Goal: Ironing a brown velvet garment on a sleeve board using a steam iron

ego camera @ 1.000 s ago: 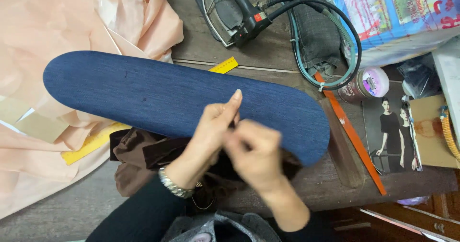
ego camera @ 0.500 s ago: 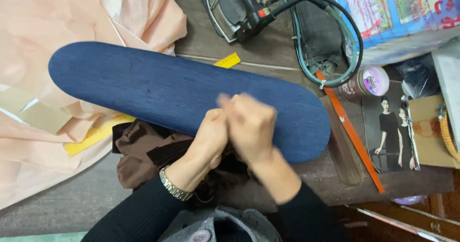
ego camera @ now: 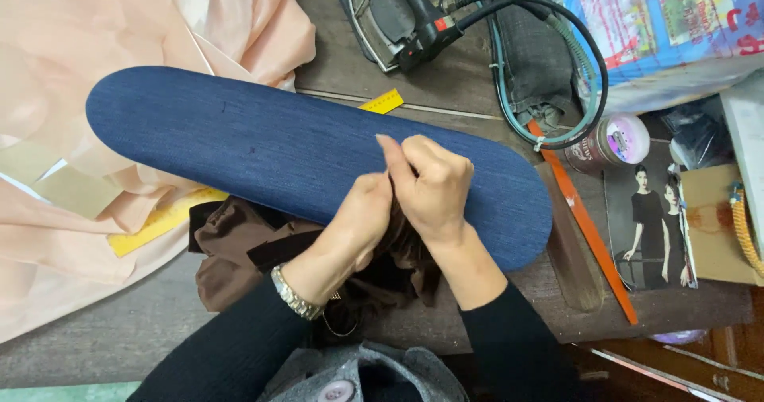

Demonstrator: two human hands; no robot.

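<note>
Brown velvety fabric [ego camera: 239, 247] is pinched between both hands at the centre of the frame, just over the near edge of a long sleeve board covered in dark blue denim [ego camera: 263, 147]. The left hand [ego camera: 362, 215] and the right hand [ego camera: 434, 183] press together, fingers curled tight on a dark fold of the cloth between them; what the fingertips do in that fold is hidden, and the right forefinger stands up at the top of the clasp. A metal wristwatch [ego camera: 296, 293] sits on the left wrist, and both arms wear black sleeves.

Most of the brown cloth bunches below the board, lower left of the hands. The board runs from the upper left to the right of centre, resting on a worn wooden table [ego camera: 334, 68]. Peach-coloured fabric [ego camera: 95, 36] fills the left side, with a yellow ruler [ego camera: 159, 223] partly under the board and its far tip showing above it. An iron with a black cord [ego camera: 422, 20] lies at the top centre. An orange strip [ego camera: 585, 227] slants down the right, near a small jar with a purple lid [ego camera: 625, 139] and a printed fashion picture [ego camera: 649, 219].
</note>
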